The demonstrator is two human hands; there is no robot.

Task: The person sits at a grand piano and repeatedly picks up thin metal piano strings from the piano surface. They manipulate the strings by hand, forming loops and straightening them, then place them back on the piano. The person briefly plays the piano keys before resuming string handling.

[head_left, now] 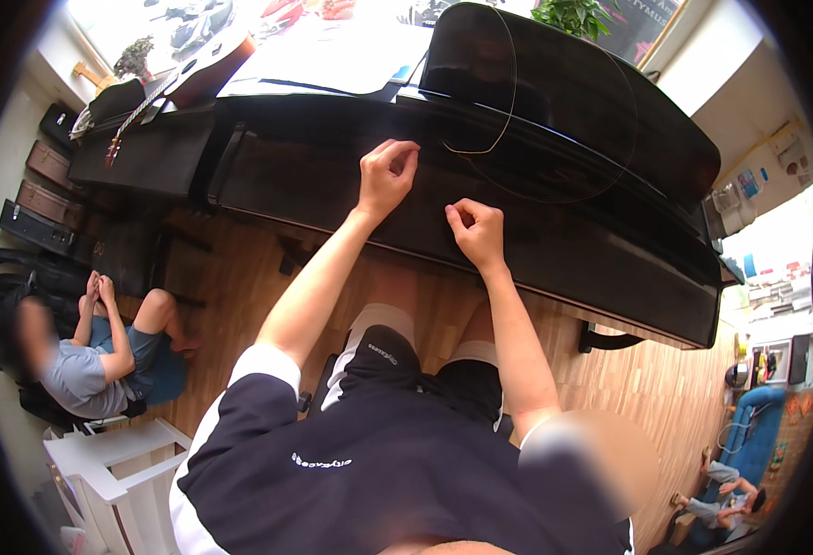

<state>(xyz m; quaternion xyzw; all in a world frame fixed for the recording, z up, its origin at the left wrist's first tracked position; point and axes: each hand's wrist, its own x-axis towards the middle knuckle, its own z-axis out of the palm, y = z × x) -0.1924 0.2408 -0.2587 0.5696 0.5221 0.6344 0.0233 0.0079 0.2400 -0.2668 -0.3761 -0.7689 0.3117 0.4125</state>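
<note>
My left hand (pixel 388 178) is raised over the front of a black piano (pixel 314 157), thumb and fingertips pinched together. To its right and slightly nearer, my right hand (pixel 478 231) makes a similar pinch; anything between its fingers is too fine to see. A thin, gold-coloured wire string (pixel 515 69) curves in a wide loop above the piano. Its brighter stretch runs down toward my left fingertips, where it fades from sight. The fainter part of the loop bends out to the right and back toward both hands.
White sheets (pixel 323 60) and an acoustic guitar (pixel 205 72) lie on the piano's left side. A person (pixel 92 365) sits at the left, near a white wooden frame (pixel 115 472). Another person (pixel 730 495) is by a blue sofa (pixel 753 425) at far right.
</note>
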